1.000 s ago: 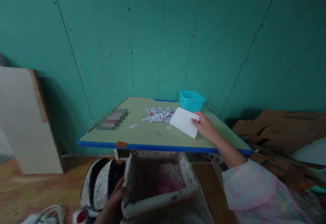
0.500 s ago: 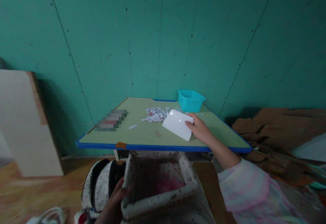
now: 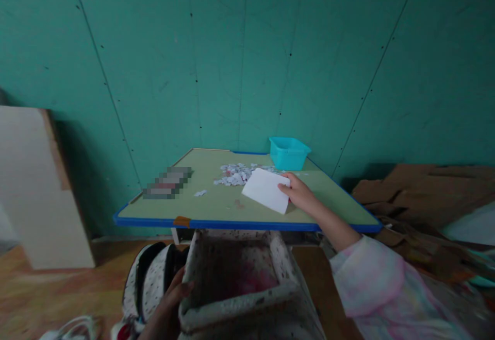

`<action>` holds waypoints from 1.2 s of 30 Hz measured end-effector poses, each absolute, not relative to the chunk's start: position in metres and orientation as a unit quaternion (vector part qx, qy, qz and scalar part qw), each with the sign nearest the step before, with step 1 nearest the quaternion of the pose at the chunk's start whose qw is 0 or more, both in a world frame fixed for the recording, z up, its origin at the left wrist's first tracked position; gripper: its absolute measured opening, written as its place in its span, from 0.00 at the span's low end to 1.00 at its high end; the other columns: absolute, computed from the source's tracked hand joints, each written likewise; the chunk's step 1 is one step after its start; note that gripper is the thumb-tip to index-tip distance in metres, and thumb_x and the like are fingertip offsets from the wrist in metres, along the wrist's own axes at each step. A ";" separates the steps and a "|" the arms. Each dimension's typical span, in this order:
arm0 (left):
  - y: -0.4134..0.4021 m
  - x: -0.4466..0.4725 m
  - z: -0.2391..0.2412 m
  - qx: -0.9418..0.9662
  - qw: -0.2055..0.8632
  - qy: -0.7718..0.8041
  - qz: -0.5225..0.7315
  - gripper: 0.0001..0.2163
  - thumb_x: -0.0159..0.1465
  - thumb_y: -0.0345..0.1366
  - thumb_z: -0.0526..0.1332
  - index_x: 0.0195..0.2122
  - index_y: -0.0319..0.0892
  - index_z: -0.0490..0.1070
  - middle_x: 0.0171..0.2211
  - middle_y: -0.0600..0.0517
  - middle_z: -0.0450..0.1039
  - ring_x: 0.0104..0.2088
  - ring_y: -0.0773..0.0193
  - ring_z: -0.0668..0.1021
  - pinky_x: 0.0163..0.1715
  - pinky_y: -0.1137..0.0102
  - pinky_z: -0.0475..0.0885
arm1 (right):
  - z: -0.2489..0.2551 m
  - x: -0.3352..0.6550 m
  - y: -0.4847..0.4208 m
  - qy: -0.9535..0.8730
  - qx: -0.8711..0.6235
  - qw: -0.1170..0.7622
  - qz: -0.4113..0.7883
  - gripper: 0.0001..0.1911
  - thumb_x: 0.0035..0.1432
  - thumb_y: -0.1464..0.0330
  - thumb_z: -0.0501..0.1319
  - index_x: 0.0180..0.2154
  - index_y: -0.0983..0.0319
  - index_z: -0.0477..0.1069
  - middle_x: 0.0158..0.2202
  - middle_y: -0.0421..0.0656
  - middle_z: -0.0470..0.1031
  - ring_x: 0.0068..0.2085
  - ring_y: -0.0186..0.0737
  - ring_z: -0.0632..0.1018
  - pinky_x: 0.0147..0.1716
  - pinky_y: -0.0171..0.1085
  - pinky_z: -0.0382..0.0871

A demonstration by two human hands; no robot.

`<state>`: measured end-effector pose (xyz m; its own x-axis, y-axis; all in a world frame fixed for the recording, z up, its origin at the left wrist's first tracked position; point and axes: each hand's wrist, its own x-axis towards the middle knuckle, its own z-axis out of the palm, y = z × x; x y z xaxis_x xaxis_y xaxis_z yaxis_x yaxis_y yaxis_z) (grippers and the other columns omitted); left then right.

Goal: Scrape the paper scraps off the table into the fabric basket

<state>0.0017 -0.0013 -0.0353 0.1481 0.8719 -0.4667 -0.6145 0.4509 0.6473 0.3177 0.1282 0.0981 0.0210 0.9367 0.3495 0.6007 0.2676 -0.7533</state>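
My right hand [image 3: 296,191] pinches a blank white card [image 3: 266,189] by its right edge and holds it tilted above the table. Behind the card lies a heap of small white paper pieces [image 3: 236,173], partly covered by it. Low in the view, my left hand [image 3: 175,293] grips the left rim of a dirty white, speckled bin [image 3: 242,305]. Its fingers are only partly visible. Reddish stains show inside the bin, which stands in front of the table.
A turquoise plastic basket [image 3: 289,154] stands at the back right of the green, blue-edged table [image 3: 154,211]. A pixelated item [image 3: 168,183] lies at its left. Below are a white spotted object [image 3: 149,278] and a pale board [image 3: 42,190]; flattened cardboard [image 3: 421,190] piles up at right.
The white card has shifted slightly left and its angle has changed, so its glare is gone. My left hand still grips the bin, with little movement.
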 end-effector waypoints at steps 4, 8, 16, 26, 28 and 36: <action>-0.004 -0.002 -0.020 0.153 0.741 0.413 0.506 0.28 0.51 0.34 0.62 0.54 0.50 0.59 0.34 0.56 0.80 0.42 0.54 0.77 0.37 0.65 0.73 | 0.099 0.297 0.139 -0.690 -0.558 0.412 0.209 0.14 0.50 0.70 0.55 0.42 0.62 0.62 0.33 0.41 0.71 0.31 0.35 0.71 0.29 0.34 0.63; -0.004 -0.001 -0.005 0.167 0.725 0.431 0.511 0.23 0.49 0.34 0.62 0.49 0.49 0.67 0.23 0.57 0.79 0.32 0.53 0.79 0.30 0.64 0.74 | 0.103 0.284 0.142 -0.690 -0.546 0.398 0.260 0.13 0.50 0.71 0.55 0.40 0.62 0.62 0.28 0.38 0.70 0.27 0.33 0.70 0.26 0.31 0.62; 0.000 -0.005 -0.005 0.185 0.719 0.431 0.513 0.22 0.46 0.35 0.64 0.45 0.46 0.70 0.16 0.56 0.76 0.21 0.56 0.76 0.21 0.67 0.70 | 0.095 0.276 0.145 -0.682 -0.501 0.382 0.370 0.13 0.49 0.69 0.55 0.40 0.61 0.62 0.26 0.36 0.68 0.24 0.30 0.69 0.22 0.29 0.60; -0.003 -0.005 -0.003 0.173 0.754 0.391 0.498 0.25 0.50 0.36 0.62 0.51 0.49 0.65 0.25 0.55 0.79 0.27 0.53 0.79 0.26 0.63 0.73 | 0.093 0.274 0.146 -0.685 -0.454 0.390 0.415 0.12 0.48 0.70 0.58 0.38 0.63 0.64 0.28 0.37 0.70 0.27 0.32 0.71 0.25 0.30 0.62; -0.004 -0.003 -0.002 0.170 0.753 0.400 0.493 0.25 0.50 0.35 0.62 0.52 0.48 0.64 0.29 0.54 0.80 0.32 0.51 0.79 0.29 0.62 0.73 | 0.094 0.272 0.147 -0.685 -0.462 0.383 0.413 0.13 0.48 0.70 0.58 0.39 0.62 0.63 0.27 0.37 0.70 0.27 0.31 0.71 0.24 0.29 0.62; -0.003 -0.001 -0.006 0.185 0.755 0.386 0.497 0.24 0.52 0.32 0.61 0.51 0.45 0.64 0.31 0.54 0.80 0.36 0.54 0.79 0.34 0.65 0.74 | 0.103 0.262 0.141 -0.688 -0.481 0.350 0.416 0.13 0.49 0.70 0.57 0.40 0.62 0.63 0.29 0.39 0.71 0.28 0.32 0.71 0.25 0.30 0.64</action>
<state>-0.0008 -0.0028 -0.0062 0.2073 0.8935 -0.3984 -0.6077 0.4368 0.6633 0.2621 0.1414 0.1035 -0.2926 0.9528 0.0814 0.3702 0.1914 -0.9090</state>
